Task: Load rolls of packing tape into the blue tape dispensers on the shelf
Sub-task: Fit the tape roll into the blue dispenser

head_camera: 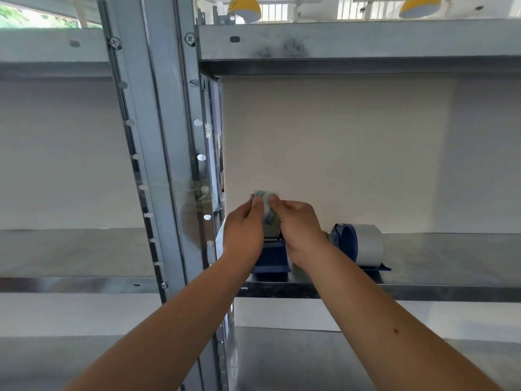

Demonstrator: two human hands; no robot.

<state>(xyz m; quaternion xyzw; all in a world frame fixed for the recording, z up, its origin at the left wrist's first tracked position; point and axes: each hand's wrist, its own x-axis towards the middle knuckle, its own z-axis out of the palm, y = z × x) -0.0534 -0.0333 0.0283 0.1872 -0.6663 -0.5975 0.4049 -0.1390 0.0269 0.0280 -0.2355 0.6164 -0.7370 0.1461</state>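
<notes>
Both hands pinch the loose end of tape (266,206) above the near dispenser (272,256) on the shelf (423,290): left hand (244,230), right hand (300,228). That strip looks thin, floppy and sticky, so I'd hold it by its edges. A second dispenser (358,246), already loaded, stands just to the right.

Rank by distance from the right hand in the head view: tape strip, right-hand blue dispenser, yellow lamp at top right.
1. tape strip: pinched by the right hand.
2. right-hand blue dispenser: just right, on the shelf.
3. yellow lamp: far up, top right.
</notes>
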